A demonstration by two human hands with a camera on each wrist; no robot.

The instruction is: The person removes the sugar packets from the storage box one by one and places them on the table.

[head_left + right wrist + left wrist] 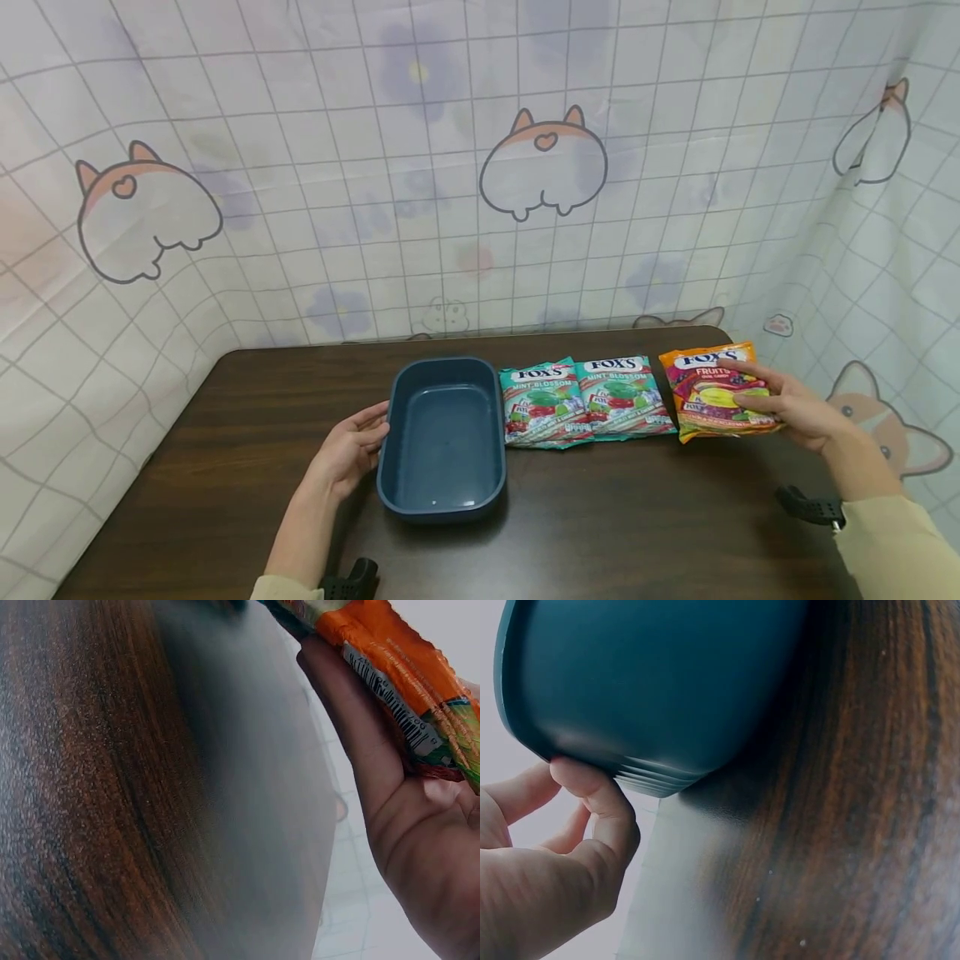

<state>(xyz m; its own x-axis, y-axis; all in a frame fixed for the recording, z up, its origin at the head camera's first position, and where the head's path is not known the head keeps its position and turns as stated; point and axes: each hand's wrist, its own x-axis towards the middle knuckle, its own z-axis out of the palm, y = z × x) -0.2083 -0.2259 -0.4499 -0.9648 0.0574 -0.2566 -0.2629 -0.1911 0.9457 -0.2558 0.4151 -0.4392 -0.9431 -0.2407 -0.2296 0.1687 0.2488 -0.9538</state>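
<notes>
A dark blue rectangular tub (441, 450) stands on the brown table, its inside bare. At its left side, my left hand (348, 450) touches the outer wall with bent fingertips just below the rim; in the left wrist view, fingertips (574, 774) meet the rim's underside. To the right, my right hand (798, 408) grips an orange bag of Fox's fruit candy (712, 392) by its right part, with thumb and fingers spread over it. A barcode shows on the candy bag (390, 697) in the right wrist view. The bag's far side is hidden.
Two green Fox's mint candy bags (543, 404) lie side by side between the tub and the orange bag, edges overlapping. The table (247, 467) ends at a patterned cloth (420, 275) hung behind and along both sides.
</notes>
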